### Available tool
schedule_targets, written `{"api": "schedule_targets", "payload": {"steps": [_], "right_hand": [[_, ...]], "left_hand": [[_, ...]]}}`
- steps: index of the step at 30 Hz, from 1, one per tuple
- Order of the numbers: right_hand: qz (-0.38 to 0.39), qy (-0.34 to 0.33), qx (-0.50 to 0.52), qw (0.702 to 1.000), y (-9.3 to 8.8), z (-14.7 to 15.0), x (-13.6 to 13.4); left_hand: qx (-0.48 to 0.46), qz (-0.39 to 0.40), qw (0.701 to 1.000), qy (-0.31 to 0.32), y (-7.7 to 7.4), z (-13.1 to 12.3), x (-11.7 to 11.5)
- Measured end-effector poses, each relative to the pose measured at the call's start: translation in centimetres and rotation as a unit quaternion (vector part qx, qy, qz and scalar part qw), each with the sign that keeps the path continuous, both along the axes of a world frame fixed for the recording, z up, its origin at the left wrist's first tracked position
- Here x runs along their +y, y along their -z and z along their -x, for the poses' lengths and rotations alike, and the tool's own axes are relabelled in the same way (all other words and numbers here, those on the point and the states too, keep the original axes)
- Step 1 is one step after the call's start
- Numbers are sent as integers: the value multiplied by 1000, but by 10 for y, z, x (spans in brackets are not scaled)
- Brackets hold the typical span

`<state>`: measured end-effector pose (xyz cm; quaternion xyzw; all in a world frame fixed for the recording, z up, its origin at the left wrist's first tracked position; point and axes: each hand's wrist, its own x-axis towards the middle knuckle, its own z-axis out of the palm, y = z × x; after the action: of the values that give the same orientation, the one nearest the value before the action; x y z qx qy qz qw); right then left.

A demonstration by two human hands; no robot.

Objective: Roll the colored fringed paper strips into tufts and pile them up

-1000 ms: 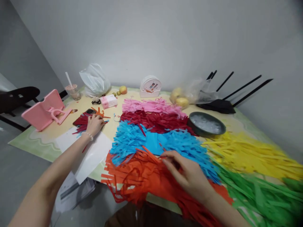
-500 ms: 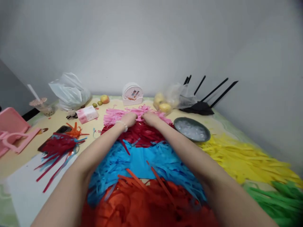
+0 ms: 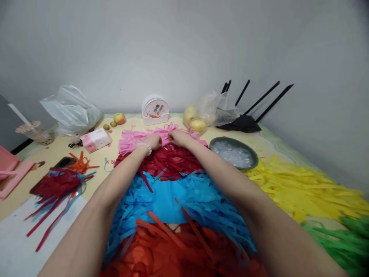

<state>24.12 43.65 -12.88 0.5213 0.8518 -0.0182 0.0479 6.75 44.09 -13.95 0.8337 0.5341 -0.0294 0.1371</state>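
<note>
Both arms stretch forward over rows of fringed paper. At the far row of pink fringed paper (image 3: pixel 131 141), my left hand (image 3: pixel 155 141), with a pale beaded bracelet at the wrist, has its fingers closed on the strips. Close beside it, my right hand (image 3: pixel 178 137) pinches the same pink paper; its fingertips are partly hidden. Just below the hands lies dark red fringed paper (image 3: pixel 170 163). Nearer come blue fringed paper (image 3: pixel 168 198) and orange-red fringed paper (image 3: pixel 161 254).
Right of my arms are a dark bowl of clear pieces (image 3: pixel 234 153), yellow fringe (image 3: pixel 300 190) and green fringe (image 3: pixel 340 242). Bagged yellow fruit (image 3: pixel 198 126) and a black item with rods (image 3: pixel 243 125) sit behind. Leftward are a drink cup (image 3: pixel 40 134), tissue pack (image 3: pixel 96 140) and loose strips (image 3: pixel 59 182).
The view has shifted slightly, so most things on the left sit further left. My hands stay at the pink paper, with only a small shift of the fingers.
</note>
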Motion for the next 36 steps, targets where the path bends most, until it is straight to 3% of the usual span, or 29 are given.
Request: {"api": "schedule_targets", "payload": {"steps": [21,28,33,36], "right_hand": [[16,17,12,1000,-7,0,-8],[5,23,24,999,-8,-1,-8],[-44,7,59,997,-11,8,-22],[-43,-26,79,996,-4,25,-34]], "left_hand": [[-16,36,999,-17,-6,4,12],[-2,-1,1000,-14,-6,3,7],[-16,-64,996,-55,0,1,7],[-36,-106,990,-84,-1,0,4]]}}
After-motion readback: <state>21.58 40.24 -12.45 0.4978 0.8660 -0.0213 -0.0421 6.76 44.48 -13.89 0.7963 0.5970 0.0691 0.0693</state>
